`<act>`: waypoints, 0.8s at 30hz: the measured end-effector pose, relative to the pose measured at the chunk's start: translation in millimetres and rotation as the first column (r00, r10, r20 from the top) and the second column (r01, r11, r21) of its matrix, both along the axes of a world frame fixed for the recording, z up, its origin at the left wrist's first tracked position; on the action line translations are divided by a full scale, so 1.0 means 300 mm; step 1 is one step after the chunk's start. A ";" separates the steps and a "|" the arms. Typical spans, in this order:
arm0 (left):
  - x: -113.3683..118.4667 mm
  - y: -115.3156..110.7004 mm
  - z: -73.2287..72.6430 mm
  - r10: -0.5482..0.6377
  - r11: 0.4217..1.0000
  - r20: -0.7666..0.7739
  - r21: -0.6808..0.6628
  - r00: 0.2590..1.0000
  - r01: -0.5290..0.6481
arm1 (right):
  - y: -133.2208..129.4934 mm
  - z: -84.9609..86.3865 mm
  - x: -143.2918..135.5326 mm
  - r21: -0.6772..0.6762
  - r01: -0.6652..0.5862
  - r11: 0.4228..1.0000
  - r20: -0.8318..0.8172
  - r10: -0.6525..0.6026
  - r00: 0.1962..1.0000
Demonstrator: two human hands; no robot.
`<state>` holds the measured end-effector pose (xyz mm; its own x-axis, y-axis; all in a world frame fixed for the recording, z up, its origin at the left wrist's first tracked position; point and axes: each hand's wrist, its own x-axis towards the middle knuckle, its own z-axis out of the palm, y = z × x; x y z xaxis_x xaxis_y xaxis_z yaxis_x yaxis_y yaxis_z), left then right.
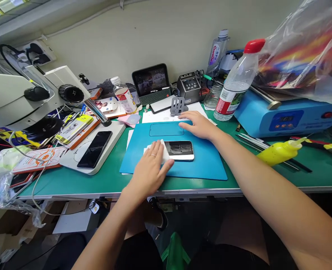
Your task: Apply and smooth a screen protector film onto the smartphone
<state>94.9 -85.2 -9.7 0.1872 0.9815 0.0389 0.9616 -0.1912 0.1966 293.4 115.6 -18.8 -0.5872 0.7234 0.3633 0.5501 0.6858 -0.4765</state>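
Observation:
My left hand (151,164) presses a white tissue (165,150) onto the left part of a phone (180,150). Its fingers lie nearly straight over the tissue, and the thumb is out to the side. The phone lies crosswise on a blue mat (208,165); its dark upper face carries pale streaks or reflections, and its near edge is light. Over the mat's far right part is my right hand (198,125), open with its fingers apart and nothing visible in them. Near those fingertips, a clear phone-shaped sheet with a dark outline (166,129) rests on the mat. A grey slotted stand (178,106) is just beyond.
On the left are a microscope (56,88) and a black phone (95,149) on its base. Behind stand a small screen (151,82) and a black control box (189,88). To the right are a red-capped bottle (236,82), a blue machine (284,114) and a yellow squeeze bottle (278,152).

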 end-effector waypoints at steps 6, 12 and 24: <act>0.053 -0.036 -0.023 0.062 0.993 -0.096 0.110 0.993 -0.051 | 0.010 -0.003 -0.008 -0.019 -0.023 1.000 -0.007 0.023 1.000; 0.178 -0.085 -0.008 0.046 0.991 -0.106 0.126 0.993 -0.032 | 0.013 -0.005 -0.011 -0.024 -0.023 0.999 0.008 0.023 1.000; -0.026 -0.114 -0.006 0.105 0.991 -0.188 0.097 0.977 -0.088 | 0.011 -0.002 -0.011 -0.033 0.002 0.999 0.007 -0.002 1.000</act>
<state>87.1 -119.5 -11.3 0.1043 0.9897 0.0980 0.9945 -0.1041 -0.0067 290.0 119.0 -19.3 -0.5879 0.7361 0.3355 0.5549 0.6687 -0.4948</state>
